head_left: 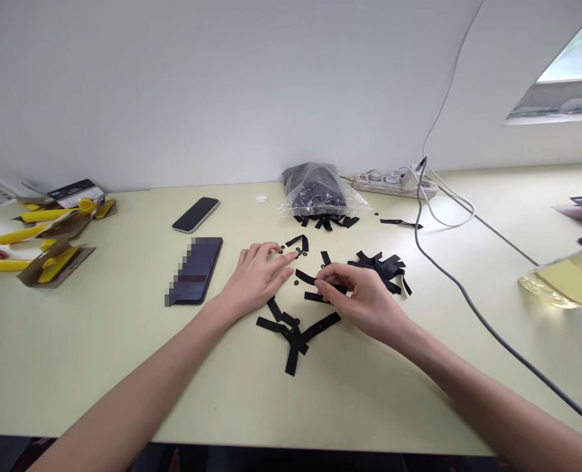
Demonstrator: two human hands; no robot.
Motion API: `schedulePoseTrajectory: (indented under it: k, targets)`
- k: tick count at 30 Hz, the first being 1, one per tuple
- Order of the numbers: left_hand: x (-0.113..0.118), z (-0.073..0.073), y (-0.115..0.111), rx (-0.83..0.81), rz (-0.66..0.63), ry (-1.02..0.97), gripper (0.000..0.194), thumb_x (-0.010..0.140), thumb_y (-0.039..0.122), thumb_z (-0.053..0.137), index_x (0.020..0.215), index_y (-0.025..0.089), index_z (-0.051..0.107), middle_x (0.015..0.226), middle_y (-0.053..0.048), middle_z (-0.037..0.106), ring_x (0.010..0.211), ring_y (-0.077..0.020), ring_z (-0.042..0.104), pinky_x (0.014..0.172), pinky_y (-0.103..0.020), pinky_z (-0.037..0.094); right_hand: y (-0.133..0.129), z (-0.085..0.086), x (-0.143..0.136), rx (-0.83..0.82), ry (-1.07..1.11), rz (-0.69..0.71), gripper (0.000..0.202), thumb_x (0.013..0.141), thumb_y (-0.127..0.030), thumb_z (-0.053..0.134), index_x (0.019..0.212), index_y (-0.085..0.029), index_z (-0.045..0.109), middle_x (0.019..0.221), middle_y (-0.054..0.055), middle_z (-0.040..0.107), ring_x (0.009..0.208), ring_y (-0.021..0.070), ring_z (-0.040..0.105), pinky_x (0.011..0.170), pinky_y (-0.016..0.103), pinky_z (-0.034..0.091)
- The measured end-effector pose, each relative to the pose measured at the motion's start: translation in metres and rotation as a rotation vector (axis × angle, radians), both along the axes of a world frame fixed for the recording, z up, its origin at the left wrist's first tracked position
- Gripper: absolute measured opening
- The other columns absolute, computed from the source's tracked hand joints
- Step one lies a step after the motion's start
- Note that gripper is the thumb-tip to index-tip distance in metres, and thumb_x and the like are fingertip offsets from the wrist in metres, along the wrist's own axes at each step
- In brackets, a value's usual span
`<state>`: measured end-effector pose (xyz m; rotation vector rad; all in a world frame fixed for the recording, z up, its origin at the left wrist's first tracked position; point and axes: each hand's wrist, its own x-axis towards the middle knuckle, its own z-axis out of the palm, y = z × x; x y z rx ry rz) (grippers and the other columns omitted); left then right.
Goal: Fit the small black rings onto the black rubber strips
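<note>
My left hand [257, 272] rests on the table with its fingers stretched out, the fingertips touching or close to several small black rings [298, 251]. A short black strip [305, 277] is pinched between the thumb and fingers of my right hand [357, 292]. Another black strip [313, 297] lies just below it, partly hidden by that hand. Nearer to me is a loose group of black strips [297, 341], some with small round pieces on them. Right of my right hand sits a pile of black strips [380, 267].
A clear plastic bag [315, 187] full of black material stands by the wall, beside a power strip [394, 183] with cables. Two phones [196, 215] lie at left, near yellow-handled tools [38, 226]. A dark cable [461, 292] crosses the right side, near a yellowish transparent container [563, 278].
</note>
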<state>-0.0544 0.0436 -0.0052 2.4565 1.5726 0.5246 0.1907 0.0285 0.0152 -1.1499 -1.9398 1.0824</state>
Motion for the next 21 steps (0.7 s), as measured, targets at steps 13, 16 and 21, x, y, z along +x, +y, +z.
schedulePoseTrajectory:
  k: [13, 16, 21]
  targets:
    - [0.011, 0.024, -0.015, -0.108, -0.050, -0.054, 0.023, 0.105, 0.032, 0.049, 0.099, 0.021, 0.068, 0.106, -0.005, 0.068, 0.106, -0.0247, 0.056, 0.096, -0.042, 0.041, 0.002, -0.002, 0.002, 0.018, -0.019, -0.033, 0.019, 0.096, -0.035, 0.059, 0.089, -0.020, 0.070, 0.083, 0.004, 0.074, 0.073, 0.0183, 0.067, 0.065, 0.033, 0.048]
    - [0.010, 0.026, -0.017, -0.163, -0.061, -0.067, 0.020, 0.104, 0.030, 0.050, 0.096, 0.020, 0.064, 0.103, -0.006, 0.066, 0.102, -0.0246, 0.056, 0.091, -0.040, 0.044, 0.002, -0.003, 0.001, 0.021, -0.018, -0.037, 0.020, 0.096, -0.035, 0.059, 0.088, -0.020, 0.070, 0.082, 0.005, 0.074, 0.073, 0.0189, 0.066, 0.065, 0.033, 0.048]
    - [0.010, 0.020, -0.019, -0.159, -0.203, -0.134, 0.015, 0.103, 0.022, 0.044, 0.098, 0.020, 0.057, 0.104, -0.007, 0.065, 0.100, -0.0233, 0.057, 0.087, -0.037, 0.048, 0.005, -0.006, 0.002, -0.026, 0.005, -0.048, 0.018, 0.095, -0.036, 0.061, 0.089, -0.020, 0.069, 0.082, 0.004, 0.073, 0.075, 0.0190, 0.067, 0.067, 0.034, 0.050]
